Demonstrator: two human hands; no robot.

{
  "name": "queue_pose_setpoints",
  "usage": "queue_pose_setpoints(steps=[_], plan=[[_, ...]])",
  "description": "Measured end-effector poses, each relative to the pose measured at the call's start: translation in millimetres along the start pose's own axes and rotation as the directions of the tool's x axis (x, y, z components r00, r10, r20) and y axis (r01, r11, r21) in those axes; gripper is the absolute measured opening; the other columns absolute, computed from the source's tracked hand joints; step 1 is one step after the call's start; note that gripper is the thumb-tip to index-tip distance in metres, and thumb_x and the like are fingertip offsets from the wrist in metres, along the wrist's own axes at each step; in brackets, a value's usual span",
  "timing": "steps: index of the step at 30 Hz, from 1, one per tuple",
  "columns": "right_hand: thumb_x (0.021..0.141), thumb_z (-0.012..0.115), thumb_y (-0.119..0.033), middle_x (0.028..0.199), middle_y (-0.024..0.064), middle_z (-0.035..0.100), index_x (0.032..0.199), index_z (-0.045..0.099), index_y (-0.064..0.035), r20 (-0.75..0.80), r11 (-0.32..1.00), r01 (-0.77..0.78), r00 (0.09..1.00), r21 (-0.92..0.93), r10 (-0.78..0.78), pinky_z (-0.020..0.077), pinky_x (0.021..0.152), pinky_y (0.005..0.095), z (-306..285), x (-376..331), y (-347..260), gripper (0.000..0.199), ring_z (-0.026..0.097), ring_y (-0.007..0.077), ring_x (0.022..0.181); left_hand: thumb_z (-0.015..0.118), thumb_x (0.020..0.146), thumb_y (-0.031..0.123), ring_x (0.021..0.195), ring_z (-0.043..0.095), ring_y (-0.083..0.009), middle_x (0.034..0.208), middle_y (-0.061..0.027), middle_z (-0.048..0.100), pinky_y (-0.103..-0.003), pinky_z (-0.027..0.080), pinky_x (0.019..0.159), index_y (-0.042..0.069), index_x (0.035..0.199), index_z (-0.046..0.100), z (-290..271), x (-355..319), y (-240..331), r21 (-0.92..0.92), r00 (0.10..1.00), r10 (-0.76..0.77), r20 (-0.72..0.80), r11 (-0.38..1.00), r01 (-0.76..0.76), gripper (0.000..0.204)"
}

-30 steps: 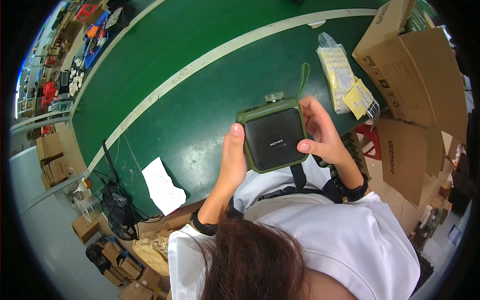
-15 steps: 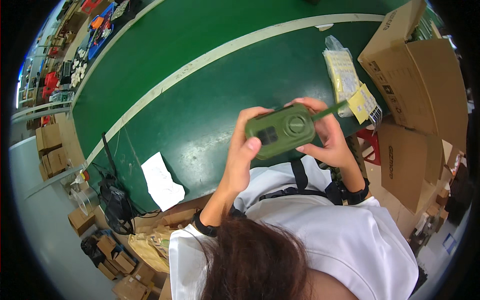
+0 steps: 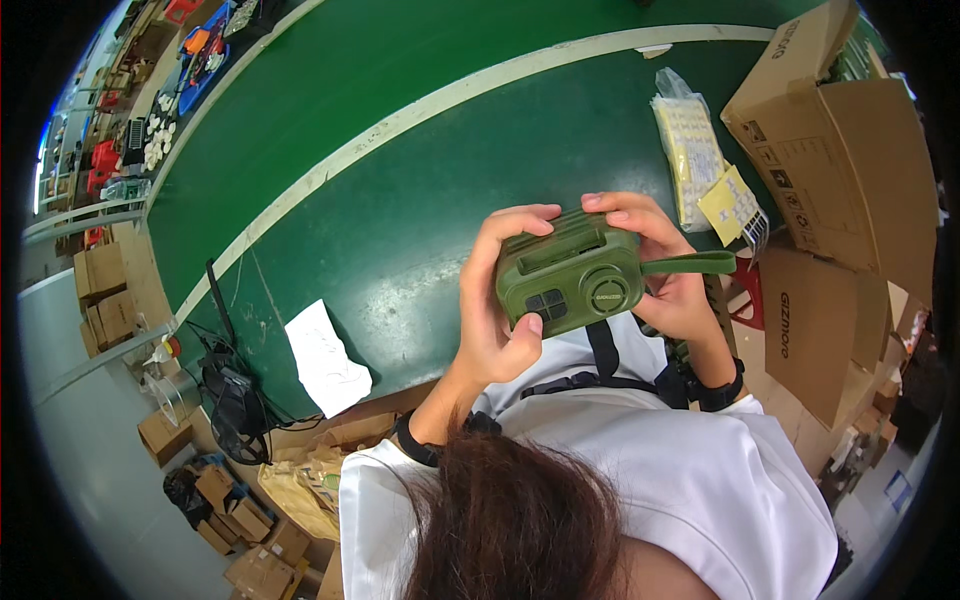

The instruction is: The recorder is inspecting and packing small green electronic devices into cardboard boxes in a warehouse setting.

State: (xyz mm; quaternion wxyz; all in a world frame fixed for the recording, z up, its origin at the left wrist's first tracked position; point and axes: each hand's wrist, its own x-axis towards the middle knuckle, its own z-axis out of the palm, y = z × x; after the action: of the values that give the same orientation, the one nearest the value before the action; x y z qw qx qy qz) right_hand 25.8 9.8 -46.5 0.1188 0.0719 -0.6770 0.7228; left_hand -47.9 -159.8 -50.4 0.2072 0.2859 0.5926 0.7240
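Between my two hands, above the near edge of the green table, is a boxy olive-green portable device (image 3: 572, 290). Its visible face has a round dial and a cluster of dark buttons, with a long recessed slot above them. My left hand (image 3: 500, 300) grips its left end, fingers over the top and the thumb by the buttons. At the other end my right hand (image 3: 668, 270) closes around it, fingers on top and thumb below. A green strap loop (image 3: 695, 263) sticks out to the right past my right hand. The device's underside is hidden.
A crumpled white sheet (image 3: 325, 360) lies on the green table (image 3: 420, 230) at left. Plastic-bagged yellow label sheets (image 3: 690, 150) lie at right, beside a large open cardboard box (image 3: 820, 160). A black bag with cables (image 3: 232, 405) hangs at the table's left edge.
Both hands have tipped the device, so its slotted top now shows more. My left thumb has shifted along the face by the buttons. The strap now points more level to the right.
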Motion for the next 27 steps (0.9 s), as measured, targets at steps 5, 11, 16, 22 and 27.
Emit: queue_pose_setpoints(steps=[5,11,16,22,27], plan=[[0.070,0.059,0.005,0.120,0.0153,0.040,0.116,0.047,-0.0031,-0.002,0.998,0.041,0.999,-0.046,-0.041,0.0464,0.087,0.0344,0.9,1.4,0.1,0.048,0.044,0.0256,0.113,0.055,0.057,0.018,0.102,0.045,-0.0260,0.109,-0.0205,0.044,-0.035,0.035,0.088,-0.002,0.107,0.042,2.8,1.8,1.2,-0.033,0.999,0.026,-0.033,0.999,-0.027,0.055],[0.068,0.062,0.004,0.118,0.0149,0.042,0.111,0.049,-0.0047,-0.021,0.995,0.051,0.998,-0.083,-0.053,0.0449,0.087,0.0349,2.2,3.1,-0.5,0.047,0.044,0.0278,0.112,0.057,0.059,0.020,0.102,0.045,-0.0279,0.107,-0.0206,0.044,-0.036,0.037,0.086,-0.002,0.106,0.043,4.9,3.2,0.2,-0.022,0.994,0.085,-0.068,0.996,-0.087,0.054],[0.065,0.067,0.002,0.117,0.0135,0.045,0.105,0.050,-0.0083,0.005,0.986,0.100,0.995,-0.133,-0.100,0.0418,0.090,0.0383,2.1,5.2,-2.2,0.045,0.043,0.0310,0.113,0.057,0.062,0.023,0.098,0.047,-0.0281,0.106,-0.0227,0.045,-0.036,0.038,0.084,-0.001,0.102,0.046,2.0,4.6,1.8,0.008,0.993,0.105,-0.056,0.994,-0.105,0.048],[0.063,0.070,0.000,0.116,0.0134,0.046,0.104,0.050,-0.0113,-0.007,0.992,0.114,0.993,-0.049,-0.115,0.0404,0.091,0.0409,1.1,3.0,0.9,0.047,0.040,0.0344,0.115,0.054,0.062,0.034,0.095,0.048,-0.0315,0.107,-0.0243,0.047,-0.038,0.039,0.081,-0.001,0.101,0.048,-1.8,6.8,9.4,0.048,0.991,0.132,0.005,0.990,-0.132,0.052],[0.065,0.070,-0.003,0.117,0.0149,0.046,0.102,0.050,-0.0113,0.049,0.979,0.182,0.983,-0.094,-0.178,0.0402,0.091,0.0421,-1.1,4.9,-2.7,0.043,0.040,0.0363,0.115,0.052,0.061,0.038,0.093,0.049,-0.0339,0.105,-0.0257,0.049,-0.042,0.039,0.080,-0.001,0.097,0.050,-0.6,5.5,5.3,0.122,0.974,0.227,-0.018,0.967,-0.224,0.053]])
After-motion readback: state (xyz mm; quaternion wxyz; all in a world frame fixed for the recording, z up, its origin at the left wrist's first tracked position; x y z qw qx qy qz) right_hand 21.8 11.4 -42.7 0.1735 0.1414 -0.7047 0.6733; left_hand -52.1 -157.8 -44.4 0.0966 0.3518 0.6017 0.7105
